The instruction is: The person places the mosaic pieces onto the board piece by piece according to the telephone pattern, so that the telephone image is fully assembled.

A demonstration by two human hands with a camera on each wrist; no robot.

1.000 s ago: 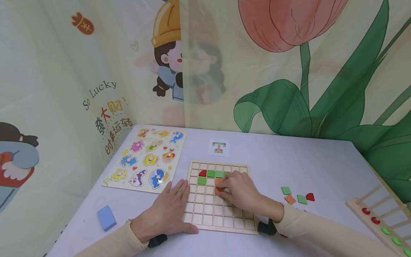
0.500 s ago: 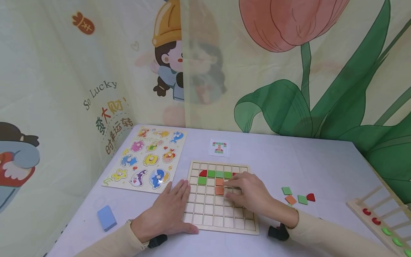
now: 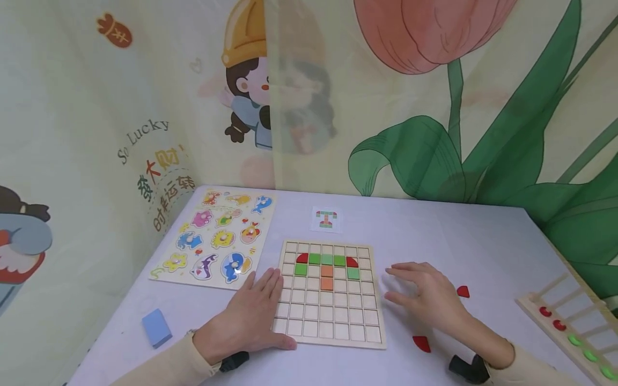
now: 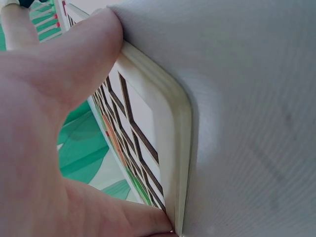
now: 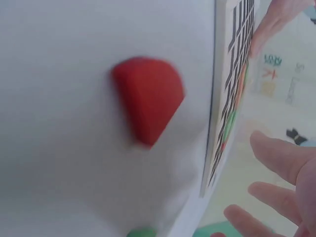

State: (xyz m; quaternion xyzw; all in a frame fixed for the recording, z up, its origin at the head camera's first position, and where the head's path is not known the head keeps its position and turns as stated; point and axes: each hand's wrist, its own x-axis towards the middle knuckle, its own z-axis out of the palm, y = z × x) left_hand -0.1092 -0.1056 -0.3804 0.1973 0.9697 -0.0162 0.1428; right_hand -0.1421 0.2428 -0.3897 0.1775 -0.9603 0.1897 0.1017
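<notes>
A wooden grid board (image 3: 333, 328) lies on the table, with coloured tiles in its upper cells. Red quarter-round tiles (image 3: 352, 262) end a row of green tiles (image 3: 315, 259). Orange tiles (image 3: 326, 283) run down the middle, and a green tile (image 3: 353, 273) sits under the right red one. My left hand (image 3: 251, 319) rests along the board's left side, its thumb (image 4: 94, 54) at the near edge. Off the board's right side, my right hand (image 3: 432, 295) hovers with fingers apart and holds nothing. Beneath it shows a loose red quarter-round tile (image 5: 150, 96).
Another red tile (image 3: 463, 291) lies beyond my right hand, which hides part of the table. A pattern card (image 3: 326, 219) is behind the board. To the left are an animal puzzle (image 3: 212, 244) and a blue block (image 3: 156, 328); a pegged wooden rack (image 3: 555, 321) stands right.
My right hand has left the board and moved right over the table. The green tile under the right red one is now uncovered. My left hand keeps its place.
</notes>
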